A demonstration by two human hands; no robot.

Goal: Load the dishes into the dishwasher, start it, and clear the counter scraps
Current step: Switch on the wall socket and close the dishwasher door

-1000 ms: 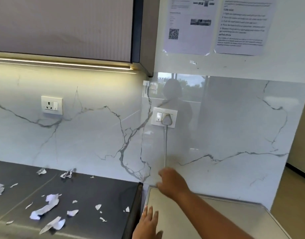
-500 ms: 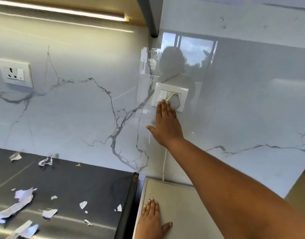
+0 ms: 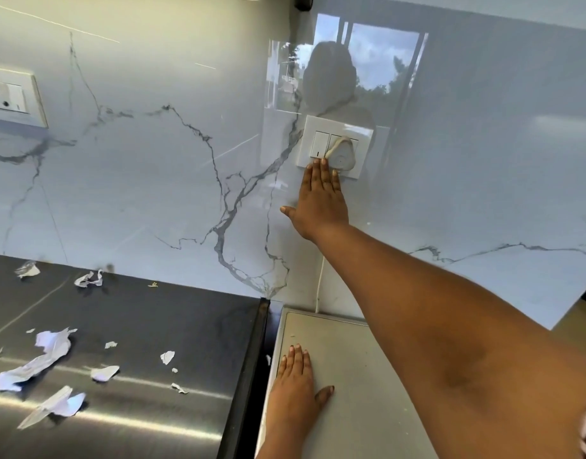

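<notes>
Scraps (image 3: 36, 362), about a dozen torn white paper bits, lie on the steel worktop (image 3: 185, 326) at lower left. Right grip (image 3: 321, 200), open with straight fingers, touches the switch (image 3: 319, 145) beside one plug (image 3: 342, 155) at centre. Left grip (image 3: 294, 392) lies open and flat on the grey top (image 3: 367, 376). A second socket (image 3: 10, 97) sits at upper left.

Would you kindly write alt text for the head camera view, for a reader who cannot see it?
A person's right hand lays straight fingers on a wall switch beside a white plug. The left hand lies flat on a grey appliance top; torn paper scraps litter the steel counter beside it.
</notes>
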